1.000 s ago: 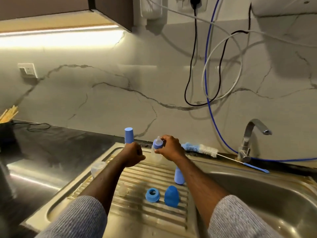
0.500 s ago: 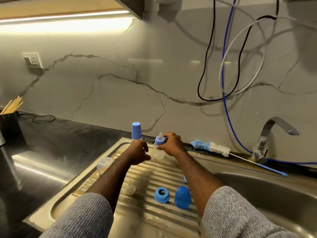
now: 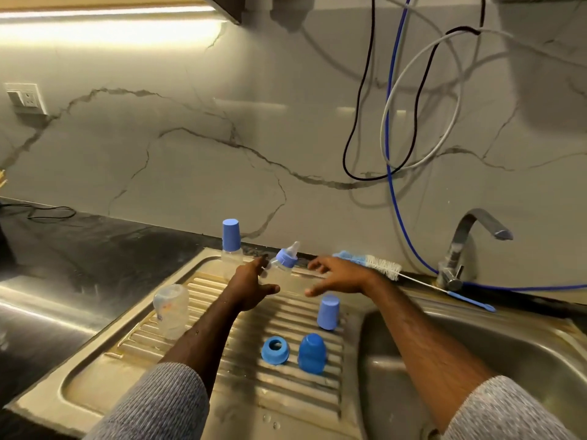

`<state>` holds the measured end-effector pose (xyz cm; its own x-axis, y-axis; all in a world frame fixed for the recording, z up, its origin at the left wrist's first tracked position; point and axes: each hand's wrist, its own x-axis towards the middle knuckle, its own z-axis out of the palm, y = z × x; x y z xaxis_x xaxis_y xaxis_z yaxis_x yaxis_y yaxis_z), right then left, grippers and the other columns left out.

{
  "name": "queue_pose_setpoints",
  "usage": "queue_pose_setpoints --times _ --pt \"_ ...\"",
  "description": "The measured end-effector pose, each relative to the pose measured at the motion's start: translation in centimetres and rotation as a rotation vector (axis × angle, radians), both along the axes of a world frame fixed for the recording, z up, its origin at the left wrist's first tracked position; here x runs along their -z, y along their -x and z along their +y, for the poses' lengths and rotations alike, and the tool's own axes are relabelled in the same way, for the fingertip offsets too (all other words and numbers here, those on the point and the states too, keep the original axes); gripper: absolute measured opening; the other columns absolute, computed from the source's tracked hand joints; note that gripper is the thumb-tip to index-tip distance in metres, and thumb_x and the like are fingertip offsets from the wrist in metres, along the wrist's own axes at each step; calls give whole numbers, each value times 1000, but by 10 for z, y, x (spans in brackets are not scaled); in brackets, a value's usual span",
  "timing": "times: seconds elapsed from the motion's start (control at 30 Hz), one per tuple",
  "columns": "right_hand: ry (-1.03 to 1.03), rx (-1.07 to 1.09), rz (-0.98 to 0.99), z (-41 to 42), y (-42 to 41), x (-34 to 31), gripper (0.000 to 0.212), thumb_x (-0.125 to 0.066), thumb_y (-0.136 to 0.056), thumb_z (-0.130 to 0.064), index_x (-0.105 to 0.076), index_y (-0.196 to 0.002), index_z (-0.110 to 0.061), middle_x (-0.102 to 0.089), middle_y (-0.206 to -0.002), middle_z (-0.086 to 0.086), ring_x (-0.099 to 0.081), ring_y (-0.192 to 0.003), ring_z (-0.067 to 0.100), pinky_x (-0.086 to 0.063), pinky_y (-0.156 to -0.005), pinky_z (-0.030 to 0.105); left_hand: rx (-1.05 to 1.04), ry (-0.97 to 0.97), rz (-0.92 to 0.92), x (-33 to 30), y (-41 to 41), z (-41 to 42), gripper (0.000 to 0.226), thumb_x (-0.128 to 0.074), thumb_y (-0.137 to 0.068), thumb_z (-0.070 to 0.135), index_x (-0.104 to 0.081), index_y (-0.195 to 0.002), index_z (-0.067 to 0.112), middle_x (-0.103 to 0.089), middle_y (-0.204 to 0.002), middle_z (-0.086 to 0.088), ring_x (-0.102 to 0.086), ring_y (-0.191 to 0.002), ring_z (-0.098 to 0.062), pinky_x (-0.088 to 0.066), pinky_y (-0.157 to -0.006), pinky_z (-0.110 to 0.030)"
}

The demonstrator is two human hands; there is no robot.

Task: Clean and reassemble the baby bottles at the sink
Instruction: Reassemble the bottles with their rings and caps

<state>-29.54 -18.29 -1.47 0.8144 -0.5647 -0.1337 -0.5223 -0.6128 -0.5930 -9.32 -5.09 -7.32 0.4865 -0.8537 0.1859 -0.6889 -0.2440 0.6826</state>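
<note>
Here the small bottle with nipple point(image 3: 283, 261) leans tilted just beyond the fingertips of the left hand point(image 3: 251, 289); whether those fingers pinch its base or only touch it I cannot tell. The right hand point(image 3: 338, 276) is apart from it, fingers spread and holding nothing. Below the right fingers stands a light blue cap point(image 3: 328, 312), probably the part to fit next; nearer the person lie a blue collar ring point(image 3: 275, 350) and a darker cap point(image 3: 312, 353) on the drainboard point(image 3: 158, 338).
</note>
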Motion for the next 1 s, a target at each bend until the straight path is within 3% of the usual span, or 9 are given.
queue_pose_setpoints --times 0.07,0.13,0.2,0.27,0.37,0.47,0.57,0.77,1.0 --pt "40 -46 200 -1 18 4 66 -85 -76 -36 -57 -135 -26 -56 -132 2 -57 -117 20 -52 -100 40 -14 -24 -15 1 2 0 64 -84 -81 29 -52 -135 17 -65 -120 -6 -62 -101 -18 -53 -91 -35" --pt "54 -35 239 -2 28 12 58 -86 -76 -24 -61 -129 -25 -61 -127 2 -61 -112 22 -55 -96 44 -30 -16 -21 1 4 1 64 -84 -80 30 -53 -135 18 -64 -121 -6 -60 -102 -16 -50 -87 -30" --pt "79 56 50 -1 32 19 55 -83 -78 -14 -61 -128 -19 -64 -119 3 -62 -107 21 -56 -89 35 -24 8 -39 0 6 2 66 -85 -79 30 -53 -136 18 -63 -122 -6 -58 -100 -14 -46 -80 -23" --pt "-33 243 -319 0 31 19 52 -81 -81 -9 -56 -126 -13 -64 -110 8 -63 -97 22 -53 -71 29 -10 34 -71 -1 7 6 69 -86 -78 29 -53 -138 18 -62 -124 -6 -57 -100 -13 -43 -74 -17" --pt "-302 481 -765 3 26 8 51 -80 -83 -10 -46 -121 -14 -66 -104 19 -65 -81 27 -57 -66 39 12 55 -118 -5 9 14 74 -86 -78 27 -51 -143 19 -60 -131 -5 -56 -110 -15 -45 -87 -24" --pt "-321 486 -844 11 23 1 34 -78 -87 -14 -56 -112 -14 -70 -100 24 -66 -74 26 -60 -78 50 30 90 -142 -12 13 22 73 -86 -78 26 -52 -143 19 -60 -132 -4 -55 -111 -14 -43 -89 -25" --pt "-328 427 -835 22 20 0 23 -78 -87 -14 -61 -103 -15 -71 -94 23 -66 -73 26 -59 -76 47 69 123 -152 -23 22 26 69 -86 -79 27 -56 -140 19 -63 -129 -3 -56 -108 -12 -42 -86 -22" --pt "-334 400 -881 38 21 -5 31 -77 -88 -17 -62 -115 -13 -73 -100 17 -72 -88 35 -61 -80 50 107 127 -200 -39 37 32 64 -83 -81 30 -58 -138 18 -62 -127 -2 -56 -107 -13 -43 -82 -19" --pt "-508 343 -961 51 13 -12 68 -89 -73 -15 -48 -112 -53 -67 -116 15 -73 -98 32 -62 -69 56 80 176 -192 -54 69 22 50 -77 -85 42 -65 -124 13 -62 -109 -5 -57 -97 -20 -50 -89 -39"
